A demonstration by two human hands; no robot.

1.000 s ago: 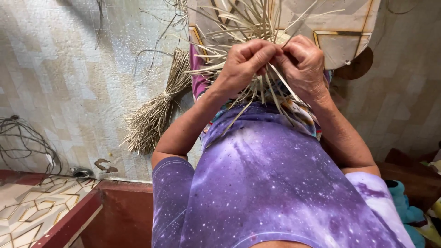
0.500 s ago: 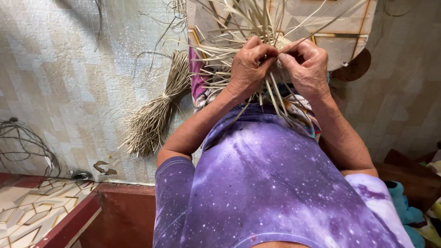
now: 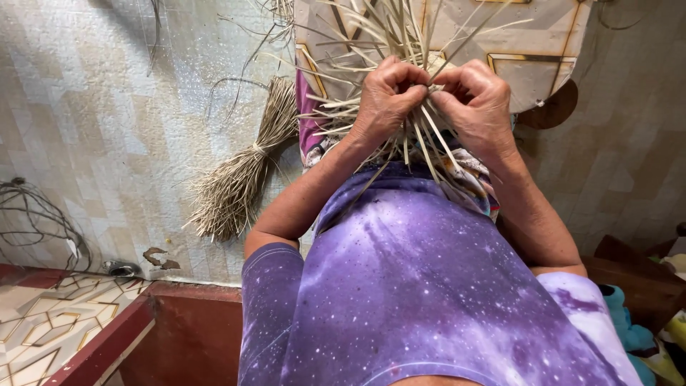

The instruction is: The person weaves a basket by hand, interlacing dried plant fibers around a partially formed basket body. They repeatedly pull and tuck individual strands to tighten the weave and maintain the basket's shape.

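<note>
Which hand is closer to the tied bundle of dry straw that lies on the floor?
Left. The left hand grips the woven strands on the side towards the tied bundle; the right hand grips them farther away.

The floor (image 3: 107, 129) was covered in pale patterned vinyl, beige and grey, lit by soft daylight. A tied bundle of dry straw (image 3: 239, 179) lay on it, and tangled dark wires (image 3: 39, 221) sat by the left edge. A reddish-brown step (image 3: 164, 322) bordered geometric tiles (image 3: 43, 329), and a patterned board (image 3: 529, 50) lay at the top.
</note>
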